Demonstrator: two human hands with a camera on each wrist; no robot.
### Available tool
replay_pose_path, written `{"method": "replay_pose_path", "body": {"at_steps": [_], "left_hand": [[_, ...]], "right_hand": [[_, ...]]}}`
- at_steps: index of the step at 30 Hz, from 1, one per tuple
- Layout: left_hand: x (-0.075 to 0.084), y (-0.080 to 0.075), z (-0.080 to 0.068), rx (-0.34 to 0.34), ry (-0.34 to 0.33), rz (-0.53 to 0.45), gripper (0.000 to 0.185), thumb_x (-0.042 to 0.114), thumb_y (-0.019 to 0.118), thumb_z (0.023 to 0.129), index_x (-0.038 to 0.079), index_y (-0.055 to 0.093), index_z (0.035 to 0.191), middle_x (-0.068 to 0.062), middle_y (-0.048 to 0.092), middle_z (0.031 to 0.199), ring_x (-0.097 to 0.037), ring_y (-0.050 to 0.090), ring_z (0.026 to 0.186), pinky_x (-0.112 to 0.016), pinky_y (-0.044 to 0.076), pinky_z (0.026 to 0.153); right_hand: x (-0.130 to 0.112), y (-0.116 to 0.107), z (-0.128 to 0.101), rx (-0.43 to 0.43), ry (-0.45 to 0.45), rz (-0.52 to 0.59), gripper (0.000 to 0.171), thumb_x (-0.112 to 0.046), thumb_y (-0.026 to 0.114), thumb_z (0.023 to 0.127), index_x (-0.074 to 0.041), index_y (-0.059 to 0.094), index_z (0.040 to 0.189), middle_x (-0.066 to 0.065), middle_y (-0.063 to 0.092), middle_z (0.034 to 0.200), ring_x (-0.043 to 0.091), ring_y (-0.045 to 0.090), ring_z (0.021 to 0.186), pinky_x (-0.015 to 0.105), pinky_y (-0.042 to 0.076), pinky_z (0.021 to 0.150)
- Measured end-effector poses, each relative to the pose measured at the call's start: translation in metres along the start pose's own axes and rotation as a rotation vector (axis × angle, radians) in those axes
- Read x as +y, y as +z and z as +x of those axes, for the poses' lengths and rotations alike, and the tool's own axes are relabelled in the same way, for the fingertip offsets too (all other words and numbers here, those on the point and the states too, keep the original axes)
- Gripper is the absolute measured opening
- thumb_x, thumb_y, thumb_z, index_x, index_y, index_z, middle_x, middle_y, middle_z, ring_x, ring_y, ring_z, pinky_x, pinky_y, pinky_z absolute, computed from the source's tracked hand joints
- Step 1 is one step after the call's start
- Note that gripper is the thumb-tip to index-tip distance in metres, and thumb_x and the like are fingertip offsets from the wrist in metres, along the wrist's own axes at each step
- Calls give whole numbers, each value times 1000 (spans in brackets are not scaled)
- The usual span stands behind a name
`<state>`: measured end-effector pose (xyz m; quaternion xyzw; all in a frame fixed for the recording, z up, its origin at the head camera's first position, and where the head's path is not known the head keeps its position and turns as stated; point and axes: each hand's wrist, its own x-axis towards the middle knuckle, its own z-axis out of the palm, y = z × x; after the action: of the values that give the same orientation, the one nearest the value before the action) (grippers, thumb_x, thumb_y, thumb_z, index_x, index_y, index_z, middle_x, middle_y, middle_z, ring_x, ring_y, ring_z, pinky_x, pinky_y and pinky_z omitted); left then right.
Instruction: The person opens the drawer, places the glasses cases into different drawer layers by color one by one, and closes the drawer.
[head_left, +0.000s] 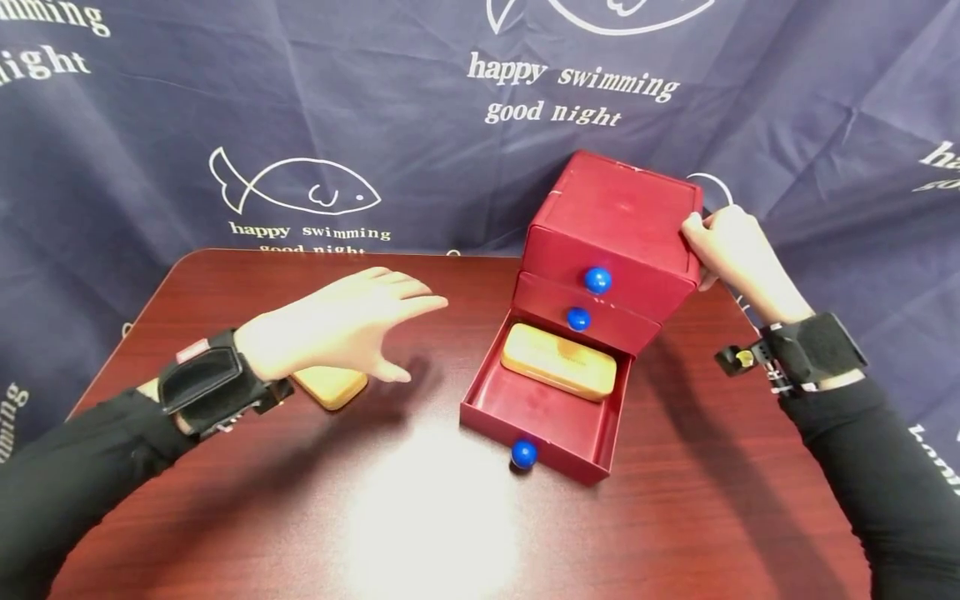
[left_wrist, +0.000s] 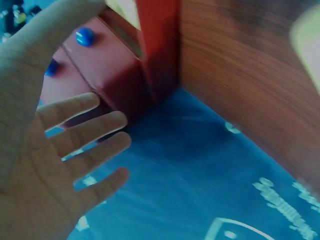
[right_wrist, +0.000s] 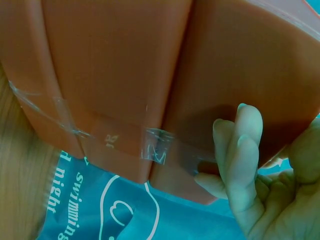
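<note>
A red three-drawer cabinet (head_left: 615, 208) with blue round knobs stands toward the back right. Its bottom drawer (head_left: 495, 421) is pulled out, and a yellow oblong case (head_left: 558, 360) lies inside against the back. My right hand (head_left: 731, 242) grips the cabinet's top right edge, thumb on top; in the right wrist view its bent fingers (right_wrist: 245, 150) touch the side wall. My left hand (head_left: 345, 321) hovers over the table left of the cabinet, fingers spread and holding nothing. Partly hidden beneath it, a second yellow case (head_left: 333, 387) lies on the table.
The brown wooden table (head_left: 675, 517) has rounded back corners. A dark blue curtain (head_left: 420, 125) with white fish and lettering hangs right behind it. Clear tape (right_wrist: 157, 145) runs along the cabinet's side. The open drawer juts toward the front.
</note>
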<state>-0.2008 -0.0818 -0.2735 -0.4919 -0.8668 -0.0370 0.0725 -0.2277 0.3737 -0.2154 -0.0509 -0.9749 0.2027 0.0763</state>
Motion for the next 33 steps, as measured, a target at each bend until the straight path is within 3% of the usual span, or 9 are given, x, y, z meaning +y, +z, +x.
{"method": "replay_pose_path", "body": {"at_steps": [5,10,16,26,33], "left_hand": [[-20,10,-23,-8,-80,-29,95,48,92,63,10,57,143,-13,63,137,-36,58,127,-56,40,112],[-39,16,-43,-50,-143,-42,94,42,91,61,10,58,142,-15,64,135,-38,59,124,-57,41,109],[-61,26,-65,-66,-186,-13,95,49,94,55,8,63,135,-14,67,128,-37,63,117,-57,47,100],[-85,45,-90,-204,-279,1,90,31,97,46,10,65,128,-11,67,123,-36,62,112,-59,51,89],[-97,54,-99,-213,-297,-21,89,13,92,45,10,64,129,-12,66,124,-37,61,113,-60,49,91]], "right_hand": [[0,1,0,-1,4,-4,54,-35,33,96,-3,57,60,2,59,44,19,63,38,32,44,45],[2,2,-2,-1,3,-5,54,-34,32,95,-6,56,56,1,58,43,19,63,37,32,43,44],[2,-1,-3,1,-8,-13,53,-33,32,94,-9,54,52,0,58,42,17,62,37,31,42,45],[1,0,0,-4,-8,2,54,-34,33,95,-9,55,52,0,58,42,16,62,37,32,43,43],[0,0,0,-10,-12,-8,55,-35,32,95,-6,56,55,1,59,43,17,63,37,31,43,45]]}}
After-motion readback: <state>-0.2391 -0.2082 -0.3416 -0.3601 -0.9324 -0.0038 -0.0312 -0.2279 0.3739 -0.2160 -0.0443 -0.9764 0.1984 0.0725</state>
